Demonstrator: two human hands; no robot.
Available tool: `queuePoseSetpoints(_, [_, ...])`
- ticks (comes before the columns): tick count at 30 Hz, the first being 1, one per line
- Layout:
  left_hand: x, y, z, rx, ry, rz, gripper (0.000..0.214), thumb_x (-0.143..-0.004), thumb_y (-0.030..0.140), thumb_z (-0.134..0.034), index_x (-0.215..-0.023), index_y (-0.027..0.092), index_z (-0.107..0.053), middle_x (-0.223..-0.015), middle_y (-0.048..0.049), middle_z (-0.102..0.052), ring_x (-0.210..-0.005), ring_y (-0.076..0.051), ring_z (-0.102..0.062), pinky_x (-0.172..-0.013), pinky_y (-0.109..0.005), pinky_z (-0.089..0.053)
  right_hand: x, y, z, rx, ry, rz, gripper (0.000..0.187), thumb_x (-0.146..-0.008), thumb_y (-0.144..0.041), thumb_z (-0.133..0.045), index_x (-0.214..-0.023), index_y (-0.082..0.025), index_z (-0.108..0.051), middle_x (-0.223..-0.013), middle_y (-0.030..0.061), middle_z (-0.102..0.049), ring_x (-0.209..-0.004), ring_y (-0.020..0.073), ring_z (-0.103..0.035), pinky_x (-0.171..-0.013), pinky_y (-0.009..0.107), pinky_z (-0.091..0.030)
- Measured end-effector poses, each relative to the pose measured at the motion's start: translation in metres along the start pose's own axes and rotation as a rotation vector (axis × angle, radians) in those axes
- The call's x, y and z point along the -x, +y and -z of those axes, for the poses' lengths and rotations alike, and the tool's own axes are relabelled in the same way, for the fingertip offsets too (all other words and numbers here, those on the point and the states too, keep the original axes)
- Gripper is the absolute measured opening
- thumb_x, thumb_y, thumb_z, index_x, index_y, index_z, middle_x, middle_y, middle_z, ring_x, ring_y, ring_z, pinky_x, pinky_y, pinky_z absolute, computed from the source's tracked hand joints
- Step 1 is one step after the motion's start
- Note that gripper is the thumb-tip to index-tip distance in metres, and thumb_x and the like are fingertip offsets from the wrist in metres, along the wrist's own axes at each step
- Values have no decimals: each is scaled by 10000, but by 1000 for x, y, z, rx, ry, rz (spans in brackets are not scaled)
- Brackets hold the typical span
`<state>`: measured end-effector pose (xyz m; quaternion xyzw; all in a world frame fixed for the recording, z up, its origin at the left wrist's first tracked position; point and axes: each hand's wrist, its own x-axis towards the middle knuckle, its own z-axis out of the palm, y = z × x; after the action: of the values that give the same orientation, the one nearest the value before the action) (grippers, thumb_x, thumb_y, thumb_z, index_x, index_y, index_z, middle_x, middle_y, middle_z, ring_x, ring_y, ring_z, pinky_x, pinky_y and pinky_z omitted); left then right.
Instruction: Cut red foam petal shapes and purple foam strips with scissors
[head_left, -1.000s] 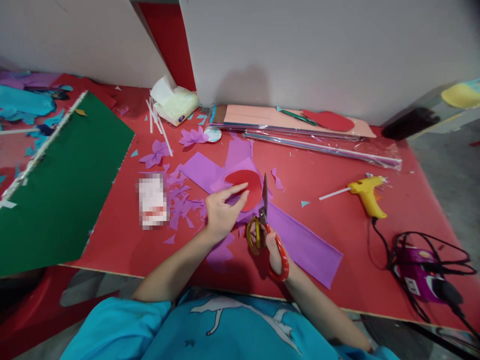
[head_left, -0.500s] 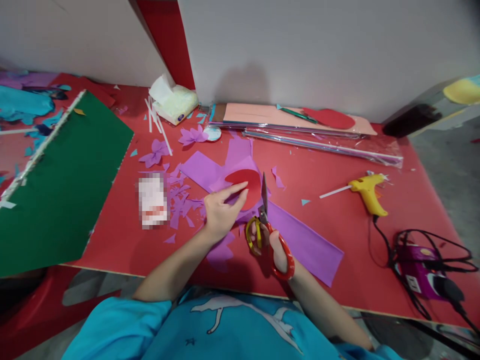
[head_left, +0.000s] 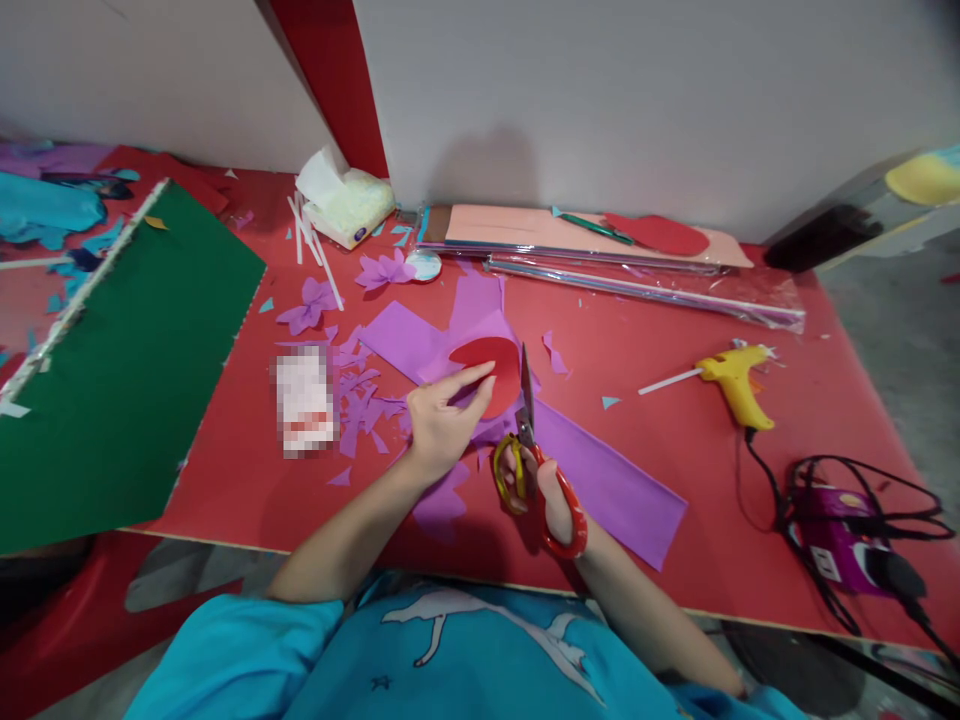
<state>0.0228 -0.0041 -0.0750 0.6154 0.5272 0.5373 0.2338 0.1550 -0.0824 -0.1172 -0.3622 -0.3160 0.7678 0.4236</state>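
Note:
Between the thumb and fingers of my left hand [head_left: 442, 425] is a red paper petal shape [head_left: 504, 372], held together with purple paper [head_left: 499, 328] behind its upper edge. My right hand [head_left: 555, 500] is closed in the handles of scissors [head_left: 527, 400], one loop red and one yellow. The blades point away from me, along the right edge of the red piece; whether they are cutting into it I cannot tell. A long purple strip [head_left: 615, 485] lies on the table to the right, beneath the scissors. Small purple scraps [head_left: 364, 400] are scattered left of my left hand.
On the red table [head_left: 705, 530] are a green board [head_left: 142, 370] at left, purple paper flowers [head_left: 307, 305], a tissue pack [head_left: 352, 205], and wrapped paper sheets [head_left: 517, 225] along the wall. A yellow glue gun [head_left: 735, 385] and a purple box with black cables [head_left: 836, 535] are at right.
Both hands stay almost where they were. The scissor blades look slightly closer together and a little further left, against the edge of the red piece.

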Motion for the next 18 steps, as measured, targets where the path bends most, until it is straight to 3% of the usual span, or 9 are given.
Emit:
queuePoseSetpoints(10, [0,-1,-1,16,-7,8,178,-736,210,-643,-900,205,-710,-841,-2,-728,-746,-133,-689,-739,-225,-569,3,4,0,-1,0,54,494,-734,-701,-433,-752,-208,-401,-634,-54,-291,-439,57,-211,-388,205,-204])
queuePoseSetpoints(18, [2,-3,-5,67,0,69,185,-729,220,-645,-902,195,-707,-858,-12,-726,-766,-143,-688,-766,-252,-572,2,10,0,84,72,88,516,-733,-727,-388,-730,-211,-388,-601,-60,-289,-428,58,-207,-374,205,-211])
